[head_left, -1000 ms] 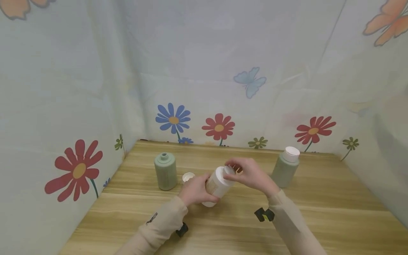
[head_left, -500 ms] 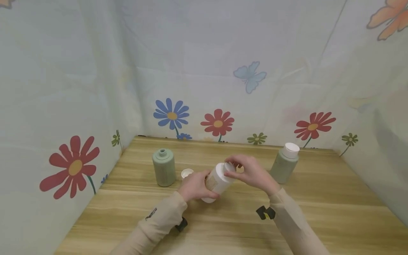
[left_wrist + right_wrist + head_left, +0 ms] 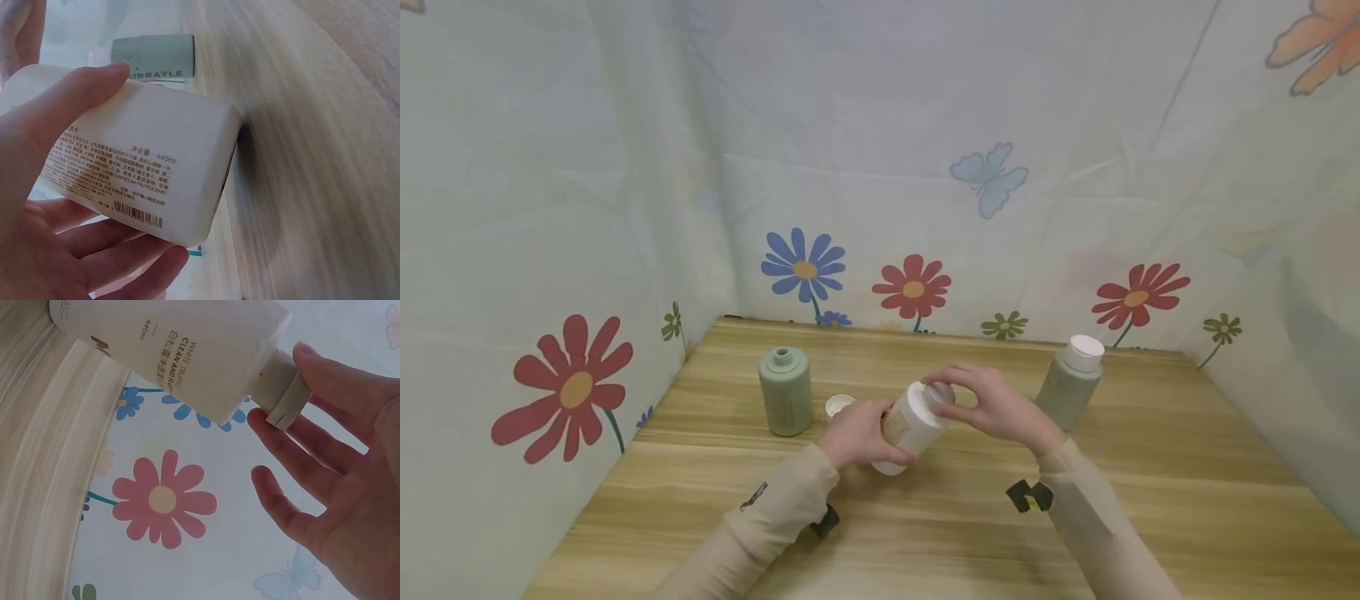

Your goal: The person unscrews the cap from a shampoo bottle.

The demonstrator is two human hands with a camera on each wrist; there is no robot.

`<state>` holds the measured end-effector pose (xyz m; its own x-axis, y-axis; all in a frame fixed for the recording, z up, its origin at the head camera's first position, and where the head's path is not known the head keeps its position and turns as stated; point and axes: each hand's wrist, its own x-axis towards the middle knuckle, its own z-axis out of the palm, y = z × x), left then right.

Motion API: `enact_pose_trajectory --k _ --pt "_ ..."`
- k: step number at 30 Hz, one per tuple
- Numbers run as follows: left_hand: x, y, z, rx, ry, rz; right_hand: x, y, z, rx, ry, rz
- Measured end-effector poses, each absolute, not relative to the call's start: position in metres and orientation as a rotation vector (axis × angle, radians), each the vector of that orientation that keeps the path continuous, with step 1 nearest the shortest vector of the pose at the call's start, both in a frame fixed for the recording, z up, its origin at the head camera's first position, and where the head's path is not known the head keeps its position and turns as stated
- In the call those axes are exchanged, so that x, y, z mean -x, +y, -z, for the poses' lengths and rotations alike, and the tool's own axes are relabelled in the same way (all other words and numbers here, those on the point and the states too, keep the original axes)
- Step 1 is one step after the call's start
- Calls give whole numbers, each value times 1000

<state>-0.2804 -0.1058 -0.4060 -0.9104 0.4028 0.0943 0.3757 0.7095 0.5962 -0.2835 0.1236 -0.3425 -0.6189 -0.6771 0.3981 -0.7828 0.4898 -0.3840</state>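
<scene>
A white bottle (image 3: 916, 423) with printed labels leans to the right over the table in the head view. My left hand (image 3: 859, 435) grips its body, thumb on one side and fingers beneath, as the left wrist view shows. At the bottle's upper end, my right hand (image 3: 992, 405) pinches a white cap (image 3: 284, 394) between thumb and fingers. The cap sits on the neck, slightly askew in the right wrist view. Behind my left hand lies a loose white cap (image 3: 838, 406), partly hidden by that hand.
An uncapped green bottle (image 3: 786, 396) with a bare neck stands at the left. Right of my right hand is another green bottle (image 3: 1067, 392), topped with a white cap. Flower-printed cloth (image 3: 865, 200) surrounds the wooden table (image 3: 925, 550) at the back and sides.
My right fingers have shifted round the cap, the index finger now straighter over it. The left hand still holds the bottle at much the same tilt. The head view has moved slightly.
</scene>
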Motion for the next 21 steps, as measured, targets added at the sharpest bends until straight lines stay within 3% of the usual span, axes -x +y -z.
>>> enact_pose_trajectory --k 14,21 --pt "281 -105 407 -611 2870 -965 283 122 338 -1036 -2601 -918" --pt "280 -104 406 -610 2864 -969 283 122 336 -1067 -2584 -875"
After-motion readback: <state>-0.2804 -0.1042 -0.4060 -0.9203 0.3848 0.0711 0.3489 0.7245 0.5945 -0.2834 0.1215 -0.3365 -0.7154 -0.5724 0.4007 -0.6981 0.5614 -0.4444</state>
